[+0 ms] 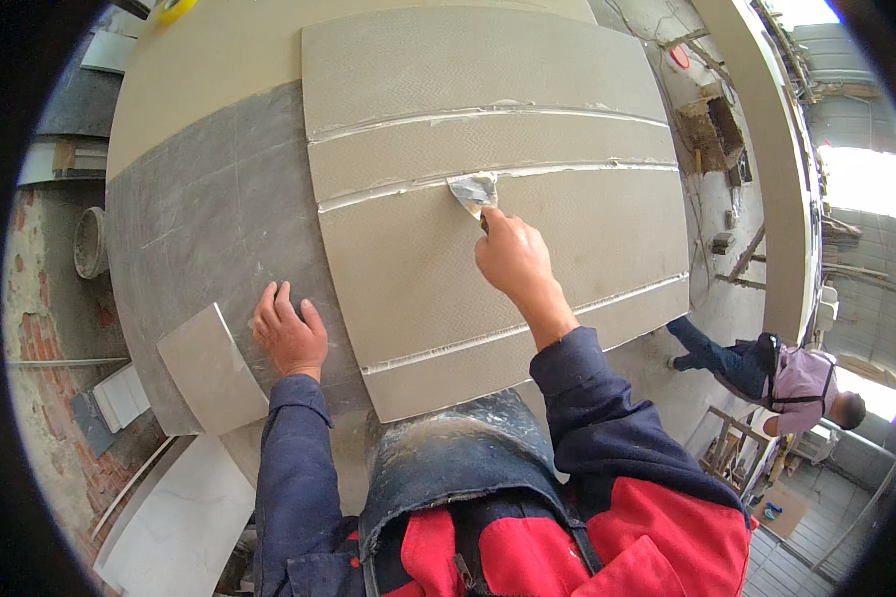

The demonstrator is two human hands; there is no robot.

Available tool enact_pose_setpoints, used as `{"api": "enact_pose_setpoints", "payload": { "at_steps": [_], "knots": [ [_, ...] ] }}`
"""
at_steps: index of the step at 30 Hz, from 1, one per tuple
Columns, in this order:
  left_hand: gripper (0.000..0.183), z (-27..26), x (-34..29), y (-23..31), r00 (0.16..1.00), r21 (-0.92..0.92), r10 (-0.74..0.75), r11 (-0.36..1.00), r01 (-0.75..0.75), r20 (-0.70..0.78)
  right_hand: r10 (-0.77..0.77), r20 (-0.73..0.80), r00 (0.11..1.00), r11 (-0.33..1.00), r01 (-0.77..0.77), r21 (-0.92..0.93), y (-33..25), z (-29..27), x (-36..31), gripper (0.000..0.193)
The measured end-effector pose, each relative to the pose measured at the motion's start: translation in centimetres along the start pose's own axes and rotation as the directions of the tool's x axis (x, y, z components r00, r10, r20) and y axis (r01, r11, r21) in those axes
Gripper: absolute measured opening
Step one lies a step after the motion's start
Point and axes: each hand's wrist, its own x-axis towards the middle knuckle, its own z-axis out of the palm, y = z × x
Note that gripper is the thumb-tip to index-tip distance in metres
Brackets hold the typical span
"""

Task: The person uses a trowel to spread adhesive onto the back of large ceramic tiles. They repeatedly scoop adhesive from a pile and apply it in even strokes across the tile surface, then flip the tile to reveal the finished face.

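My right hand [516, 261] grips the handle of a putty knife [475, 192]. The blade carries white paste and touches the middle seam of a large beige panel [577, 234] with a fine textured surface. Three seams run across this panel, each with a white paste line [398, 191]; the two farther ones look thicker and uneven. To the left, my left hand [292, 333] lies on a dark grey slab [219, 199], fingers stretched and holding nothing. Beside that hand is a small beige tile piece [212, 368] at the slab's near-left edge.
On the right, a person [801, 378] stands beyond a long beige beam-like edge [762, 169]. A dusty box [712, 129] and cables lie on the floor there. At left are a round bucket [91, 244], a brick wall [45, 348] and white marbled slabs [184, 522].
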Motion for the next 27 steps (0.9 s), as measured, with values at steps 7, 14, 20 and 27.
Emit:
{"api": "enact_pose_setpoints", "payload": {
  "at_steps": [7,14,20,27],
  "knots": [
    [0.045,0.2,-0.4,-0.3,0.999,-0.018,-0.044,0.999,0.044,0.007,-0.011,0.042,0.999,0.998,0.014,-0.065,-2.1,-4.8,-0.7,0.037],
    [0.045,0.0,0.1,-0.1,1.000,-0.056,-0.030,0.998,0.030,0.002,-0.071,-0.054,0.996,0.997,0.072,0.012,-4.7,1.4,-1.4,0.030],
    [0.044,0.0,-0.4,-0.7,0.999,-0.044,-0.036,0.998,0.035,-0.024,-0.056,0.025,0.998,0.998,0.056,-0.008,-6.8,-1.8,-2.5,0.036],
    [0.045,0.0,-0.2,-0.3,1.000,-0.059,-0.023,0.998,0.022,-0.014,-0.040,0.032,0.999,0.999,0.041,-0.007,-7.8,2.2,-1.6,0.025]
  ]
}}
